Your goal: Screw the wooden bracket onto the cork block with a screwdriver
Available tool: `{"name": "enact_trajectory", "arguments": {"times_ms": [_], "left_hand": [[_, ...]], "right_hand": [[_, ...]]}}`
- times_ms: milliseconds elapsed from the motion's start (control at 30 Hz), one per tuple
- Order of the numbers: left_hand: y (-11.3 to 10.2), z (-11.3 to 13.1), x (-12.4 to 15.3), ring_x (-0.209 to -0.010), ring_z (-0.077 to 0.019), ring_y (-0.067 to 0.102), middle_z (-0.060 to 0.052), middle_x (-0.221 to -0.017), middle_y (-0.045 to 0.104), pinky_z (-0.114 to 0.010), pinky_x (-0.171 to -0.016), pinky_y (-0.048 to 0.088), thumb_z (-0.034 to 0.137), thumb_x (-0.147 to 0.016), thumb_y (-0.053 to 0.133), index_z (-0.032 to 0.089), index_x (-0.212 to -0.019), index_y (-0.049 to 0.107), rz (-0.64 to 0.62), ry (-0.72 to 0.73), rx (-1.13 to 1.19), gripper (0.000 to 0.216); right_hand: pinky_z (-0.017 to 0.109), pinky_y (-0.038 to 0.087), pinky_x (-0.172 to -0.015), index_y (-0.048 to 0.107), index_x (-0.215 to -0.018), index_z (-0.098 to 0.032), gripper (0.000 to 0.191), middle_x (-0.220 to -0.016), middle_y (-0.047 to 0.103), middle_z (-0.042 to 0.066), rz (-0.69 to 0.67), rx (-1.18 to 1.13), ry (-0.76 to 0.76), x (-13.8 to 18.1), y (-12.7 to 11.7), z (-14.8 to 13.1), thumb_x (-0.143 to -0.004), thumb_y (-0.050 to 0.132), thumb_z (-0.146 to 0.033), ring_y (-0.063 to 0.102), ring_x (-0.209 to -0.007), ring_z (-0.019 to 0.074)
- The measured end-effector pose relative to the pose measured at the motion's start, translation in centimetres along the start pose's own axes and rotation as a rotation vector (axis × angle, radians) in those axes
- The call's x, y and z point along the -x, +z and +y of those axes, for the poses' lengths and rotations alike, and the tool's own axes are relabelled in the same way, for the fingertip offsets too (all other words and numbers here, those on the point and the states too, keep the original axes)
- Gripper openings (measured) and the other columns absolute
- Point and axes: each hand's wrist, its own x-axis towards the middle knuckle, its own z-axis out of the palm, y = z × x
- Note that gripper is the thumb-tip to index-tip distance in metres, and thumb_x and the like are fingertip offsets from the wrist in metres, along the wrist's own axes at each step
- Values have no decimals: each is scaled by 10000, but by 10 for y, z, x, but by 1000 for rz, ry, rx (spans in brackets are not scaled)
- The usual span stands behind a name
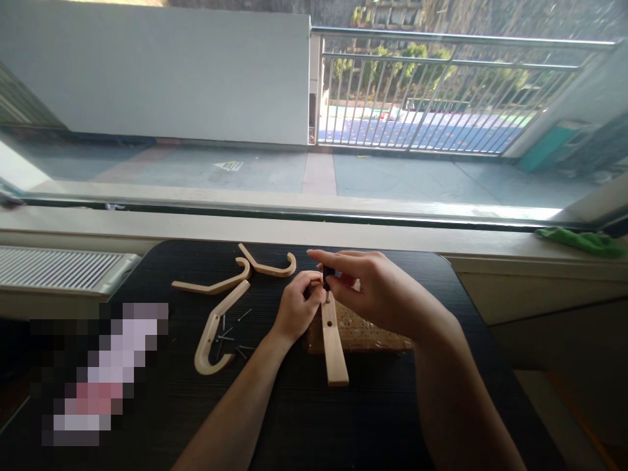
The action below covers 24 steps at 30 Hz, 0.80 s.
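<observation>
A pale wooden hook piece (334, 343) lies across a wooden board (373, 335) on the black table (161, 418). My left hand (296, 306) is curled closed and steadies the top of that hook piece. My right hand (377, 288) pinches a small dark-handled screwdriver (327, 275) whose tip stands on the hook piece's upper hole. Three more J-shaped wooden hooks lie to the left: one (269, 263) at the back, one (216, 283) beside it, one (216, 330) nearer me. Several small screws (230, 337) are scattered by the nearest hook.
A window sill (294, 229) and a wide window run behind the table. A white radiator grille (59, 268) is at the left. A green cloth (583, 241) lies on the sill at the right. A blurred patch (98, 373) covers the table's left front.
</observation>
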Motion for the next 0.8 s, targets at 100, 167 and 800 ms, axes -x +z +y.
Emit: {"name": "enact_trajectory", "arguments": {"times_ms": [100, 167, 800], "left_hand": [[0, 0, 0, -841, -173, 620, -42, -916, 698, -268, -769, 502, 199, -832, 555, 171, -893, 672, 0, -3, -3, 135], [0, 0, 0, -834, -169, 614, -33, -875, 685, -264, -770, 501, 207, -831, 554, 175, -883, 666, -3, -8, -6, 128], [0, 0, 0, -851, -179, 625, -49, -911, 699, -276, -805, 505, 240, -828, 543, 170, -862, 665, 7, -15, -20, 145]], "right_hand": [[270, 497, -776, 623, -1323, -169, 426, -1179, 728, 84, 4, 6, -3, 1, -1, -1, -915, 503, -130, 695, -932, 183], [267, 498, -763, 614, -1332, -167, 416, -1173, 732, 85, 11, 5, -3, 1, -2, -1, -936, 491, -140, 702, -936, 187], [259, 489, -719, 742, -1081, -215, 224, -992, 778, 48, 57, 43, -14, -1, -4, 3, -900, 622, -159, 726, -854, 194]]}}
